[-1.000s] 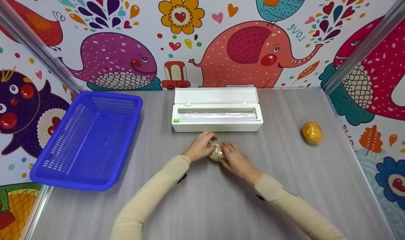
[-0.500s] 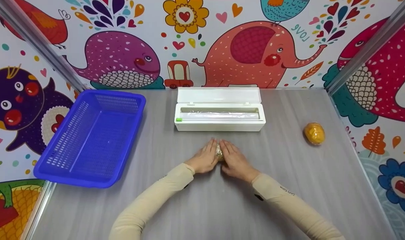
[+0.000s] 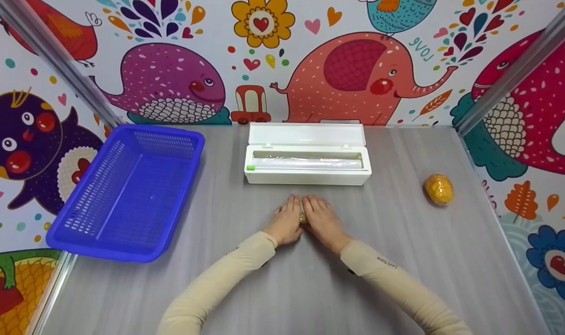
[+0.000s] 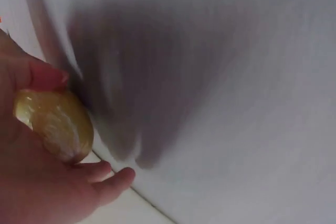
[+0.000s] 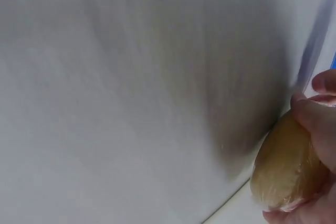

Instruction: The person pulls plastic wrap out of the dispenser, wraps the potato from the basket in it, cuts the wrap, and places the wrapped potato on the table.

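Observation:
Between my two hands is a yellow-brown, potato-like oval (image 3: 302, 215) in clear plastic film, mostly covered by the fingers in the head view. My left hand (image 3: 285, 220) holds it from the left, its thumb and fingers around the smooth oval (image 4: 59, 124) in the left wrist view. From the other side my right hand (image 3: 325, 222) grips the same piece, whose rounded wrapped end (image 5: 283, 169) shows in the right wrist view. Just beyond the hands stands a white cling film dispenser (image 3: 308, 178), lid up, with the film roll (image 3: 308, 163) visible inside.
A blue plastic basket (image 3: 180, 204) with perforated walls stands at the left. On the right lies an orange-yellow rounded thing (image 3: 439, 189), also wrapped in shiny film. Patterned panels with cartoon animals border the grey table (image 3: 384, 288) at the back and sides.
My left hand has shifted from the far side of the wrapped oval to its left side. Both hands have closed in, covering most of it. The dispenser and basket stay put.

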Available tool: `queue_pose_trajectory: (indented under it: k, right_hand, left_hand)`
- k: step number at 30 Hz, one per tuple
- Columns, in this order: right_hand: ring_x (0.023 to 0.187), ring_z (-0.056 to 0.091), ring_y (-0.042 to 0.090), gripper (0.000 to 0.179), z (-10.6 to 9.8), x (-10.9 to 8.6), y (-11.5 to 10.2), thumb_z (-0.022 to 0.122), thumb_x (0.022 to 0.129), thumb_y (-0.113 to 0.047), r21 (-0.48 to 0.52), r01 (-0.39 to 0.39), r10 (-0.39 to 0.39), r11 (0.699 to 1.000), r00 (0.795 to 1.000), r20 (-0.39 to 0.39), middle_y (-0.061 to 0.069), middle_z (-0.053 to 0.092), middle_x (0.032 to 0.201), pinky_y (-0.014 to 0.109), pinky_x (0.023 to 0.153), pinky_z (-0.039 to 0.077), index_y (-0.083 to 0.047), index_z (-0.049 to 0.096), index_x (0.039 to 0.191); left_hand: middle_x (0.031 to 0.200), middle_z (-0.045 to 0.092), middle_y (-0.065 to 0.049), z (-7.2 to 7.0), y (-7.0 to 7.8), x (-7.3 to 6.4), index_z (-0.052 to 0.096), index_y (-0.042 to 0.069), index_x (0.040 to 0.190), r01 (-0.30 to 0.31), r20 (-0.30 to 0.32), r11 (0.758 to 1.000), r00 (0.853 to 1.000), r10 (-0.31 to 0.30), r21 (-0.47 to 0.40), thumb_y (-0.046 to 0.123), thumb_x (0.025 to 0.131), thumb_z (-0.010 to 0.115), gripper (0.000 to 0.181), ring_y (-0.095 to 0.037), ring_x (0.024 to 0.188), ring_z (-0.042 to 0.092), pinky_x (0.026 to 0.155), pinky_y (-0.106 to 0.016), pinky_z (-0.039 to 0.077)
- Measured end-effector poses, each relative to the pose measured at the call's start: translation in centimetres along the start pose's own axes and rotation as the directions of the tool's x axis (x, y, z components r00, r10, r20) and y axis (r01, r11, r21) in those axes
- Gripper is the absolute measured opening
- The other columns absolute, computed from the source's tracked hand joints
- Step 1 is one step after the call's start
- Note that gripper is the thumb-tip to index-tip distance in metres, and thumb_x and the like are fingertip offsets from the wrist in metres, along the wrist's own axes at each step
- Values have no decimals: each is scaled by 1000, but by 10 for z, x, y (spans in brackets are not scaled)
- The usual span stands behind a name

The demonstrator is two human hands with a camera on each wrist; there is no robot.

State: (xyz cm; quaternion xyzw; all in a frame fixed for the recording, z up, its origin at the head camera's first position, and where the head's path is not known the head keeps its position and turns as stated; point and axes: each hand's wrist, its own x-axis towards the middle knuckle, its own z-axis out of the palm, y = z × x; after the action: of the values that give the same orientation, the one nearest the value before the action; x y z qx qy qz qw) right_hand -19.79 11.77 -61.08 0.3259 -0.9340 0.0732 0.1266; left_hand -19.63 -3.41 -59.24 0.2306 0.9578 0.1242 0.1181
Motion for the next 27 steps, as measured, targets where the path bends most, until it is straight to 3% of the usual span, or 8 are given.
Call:
queue_pose_trajectory:
  k: [5,9,11,13,16,18,23,27]
  right_hand:
    - [110,53,36,65,-2,1,0,80,77,-20,-14,8,-7,1000,1000,10,22,54,120,45,95,42,8,49,127]
    - [116,50,39,67,-5,1,3,79,80,-17,106,-48,41,993,997,63,26,52,125,47,100,39,11,46,130]
    - [121,47,41,70,-6,1,6,79,80,-13,213,-95,78,973,993,84,28,49,130,47,103,36,14,41,133]
    - [126,42,42,77,-7,0,9,81,77,-9,326,-152,127,933,987,96,31,44,135,48,106,32,15,36,135]
    - [126,41,45,82,-9,-2,11,83,74,-8,420,-211,184,883,977,104,34,43,134,50,107,30,18,35,135]
    - [123,44,45,80,-9,-4,12,84,74,-12,409,-211,189,888,978,93,34,47,129,51,105,32,18,38,132]
    - [107,56,41,66,-7,-4,12,85,74,-18,270,-119,117,955,993,26,28,57,113,49,96,42,14,48,119]
    - [110,54,41,69,-10,-1,12,84,74,-15,297,-147,136,943,989,57,28,55,117,49,97,41,13,46,123]
  left_hand:
    - [147,30,-31,-5,2,0,24,-12,144,24,-22,999,999,-24,-33,14,87,67,76,-36,136,33,102,-50,36]
    - [145,35,-30,-12,12,-1,30,-13,142,-12,-50,999,999,14,46,10,90,64,67,-38,135,35,103,-48,36]
    - [141,39,-31,-12,17,-2,35,-14,139,-28,-65,992,997,36,123,8,90,63,61,-38,133,37,103,-45,37]
    - [138,43,-31,-10,22,-1,38,-16,137,-31,-74,982,996,46,186,6,91,62,56,-38,130,42,102,-42,39]
    - [135,46,-32,-9,25,0,41,-16,134,-18,-98,981,994,37,195,4,88,65,55,-38,127,45,101,-41,41]
    - [133,47,-32,-8,25,1,42,-17,132,-27,-103,981,994,48,191,4,85,67,57,-39,126,46,99,-41,43]
    - [133,46,-33,-11,20,2,39,-18,133,-73,-72,984,994,85,160,7,82,70,64,-40,125,46,99,-42,43]
    - [131,48,-32,-11,15,6,40,-17,133,-94,-83,985,991,107,145,13,86,70,63,-40,123,48,99,-42,42]
